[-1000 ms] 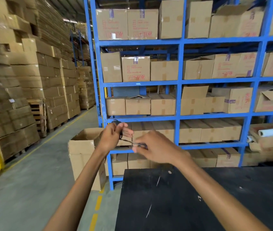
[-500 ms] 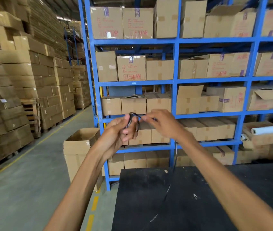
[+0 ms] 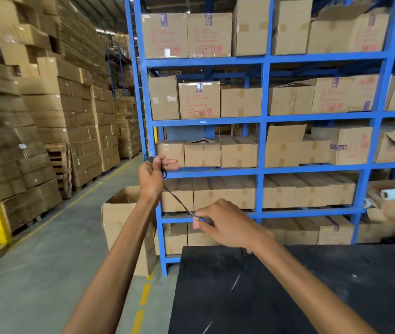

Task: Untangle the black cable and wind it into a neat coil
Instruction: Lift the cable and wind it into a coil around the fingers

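**Thin cable drawn taut between two hands**

Above the far left corner of the black surface [image 3: 288,285], the left hand [image 3: 152,179] is closed round a small bundle of the black cable [image 3: 179,201], index finger extended. The right hand [image 3: 225,225] pinches the strand lower down. The cable looks light, limp and prone to kinking; it is probably best gripped close to the bundle.

A black bench [image 3: 252,297] fills the lower right, its top scuffed with pale scratches and small specks; no object shows on the visible part. It stands on a grey concrete floor [image 3: 47,273] marked with yellow dashes, where an open cardboard box [image 3: 121,220] sits near the bench's far left corner.
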Demonstrator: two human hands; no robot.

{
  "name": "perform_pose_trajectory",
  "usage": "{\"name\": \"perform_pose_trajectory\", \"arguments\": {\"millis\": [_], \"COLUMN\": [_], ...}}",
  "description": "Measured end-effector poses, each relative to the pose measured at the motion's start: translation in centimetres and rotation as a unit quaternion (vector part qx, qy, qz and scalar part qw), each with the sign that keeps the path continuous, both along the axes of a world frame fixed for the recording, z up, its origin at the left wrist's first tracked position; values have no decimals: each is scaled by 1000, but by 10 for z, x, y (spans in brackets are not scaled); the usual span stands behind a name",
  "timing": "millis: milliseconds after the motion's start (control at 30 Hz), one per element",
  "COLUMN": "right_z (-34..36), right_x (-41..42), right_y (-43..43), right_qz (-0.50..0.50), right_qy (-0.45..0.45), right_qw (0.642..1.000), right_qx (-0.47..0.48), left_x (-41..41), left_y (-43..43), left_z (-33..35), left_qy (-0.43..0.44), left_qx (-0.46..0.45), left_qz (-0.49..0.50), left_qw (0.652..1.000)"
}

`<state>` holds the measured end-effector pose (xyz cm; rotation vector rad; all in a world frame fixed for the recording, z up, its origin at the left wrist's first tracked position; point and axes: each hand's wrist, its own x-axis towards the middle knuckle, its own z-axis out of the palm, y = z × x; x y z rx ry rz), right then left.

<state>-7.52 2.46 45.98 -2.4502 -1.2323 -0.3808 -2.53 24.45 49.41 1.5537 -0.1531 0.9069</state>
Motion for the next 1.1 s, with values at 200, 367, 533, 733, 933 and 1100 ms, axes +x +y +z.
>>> {"name": "perform_pose_trajectory", "arguments": {"millis": [200, 367, 533, 733, 933, 1100], "right_z": [41, 100, 119, 80, 11, -18], "right_x": [-13, 10, 50, 81, 57, 24], "right_y": [-38, -56, -52, -44, -10, 17], "right_qz": [-37, -52, -100, -91, -32, -17], "right_qy": [-64, -173, -201, -126, -92, -51], "right_qw": [996, 971, 963, 983, 989, 995], "right_qx": [40, 156, 150, 102, 109, 88], "left_x": [4, -17, -45, -66, -62, -37], "left_y": [32, 4, -25, -33, -31, -16], "left_z": [-17, -21, -14, -4, 19, 21], "left_qy": [95, 196, 196, 125, 29, 16], "left_qx": [216, 218, 249, 95, -87, -204], "left_qz": [38, -140, -286, -434, -434, -330], "left_qw": [971, 946, 904, 887, 896, 921]}}
